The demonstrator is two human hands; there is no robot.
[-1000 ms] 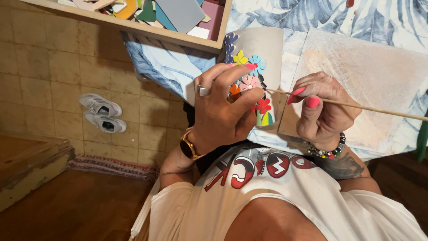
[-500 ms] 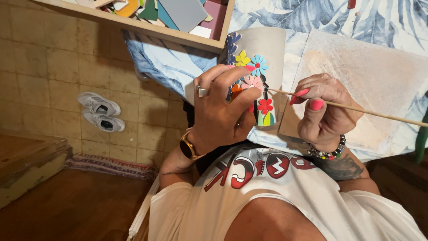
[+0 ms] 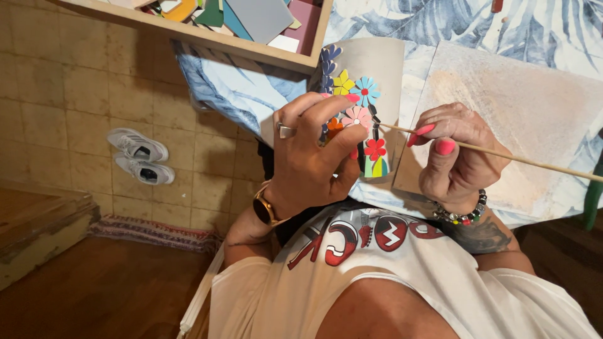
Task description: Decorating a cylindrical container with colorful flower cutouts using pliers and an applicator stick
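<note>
Your left hand (image 3: 314, 157) grips the card (image 3: 370, 69); your right hand (image 3: 455, 160) pinches the stick (image 3: 521, 158), which could knock a flower (image 3: 375, 149) loose.

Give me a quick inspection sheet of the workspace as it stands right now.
Surface: table under a blue leaf-print cloth; a pale board lies on it.
Job's things: grey card decorated with coloured paper flowers; thin wooden stick, tip at the flowers.
Clutter: wooden tray holding coloured paper scraps.
Grippers: left hand holds the card's flower part; right hand pinches the stick.
Cables: nothing seen.
Surroundings: tiled floor, pair of grey sneakers, striped rug, wooden step.
</note>
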